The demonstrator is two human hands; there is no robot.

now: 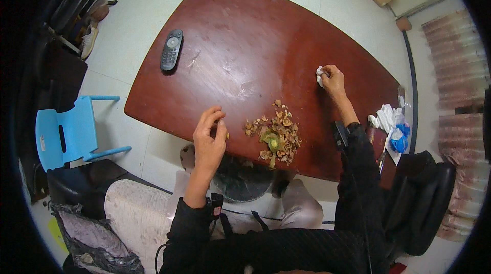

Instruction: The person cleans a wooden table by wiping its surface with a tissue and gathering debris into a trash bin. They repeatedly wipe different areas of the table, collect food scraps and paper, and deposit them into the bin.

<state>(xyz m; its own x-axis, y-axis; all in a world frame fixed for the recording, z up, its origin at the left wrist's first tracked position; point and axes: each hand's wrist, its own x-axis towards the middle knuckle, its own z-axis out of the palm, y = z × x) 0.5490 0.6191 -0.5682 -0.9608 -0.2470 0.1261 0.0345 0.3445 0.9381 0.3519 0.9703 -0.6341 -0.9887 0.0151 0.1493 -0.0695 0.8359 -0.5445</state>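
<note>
My right hand (pixel 333 80) is closed on a crumpled white tissue (pixel 319 76) at the right part of the dark red wooden table (pixel 245 24). Near the table's front edge, my left hand (pixel 210 132) is raised with its fingers curled and apart, holding nothing that I can see. A small yellowish bit shows beside its thumb. Between the hands, closer to me, lies a heap of brown shells or peelings (pixel 285 132), with a green, wilted-looking scrap (pixel 273 143) on it.
A remote control (pixel 172 50) lies at the table's left. White tissues (pixel 386 116), a blue plastic wrapper (pixel 399 140) and a pen (pixel 381 163) are at the right end. A blue plastic chair (pixel 76 132) stands left; a dark round bin (pixel 243 182) is below the front edge.
</note>
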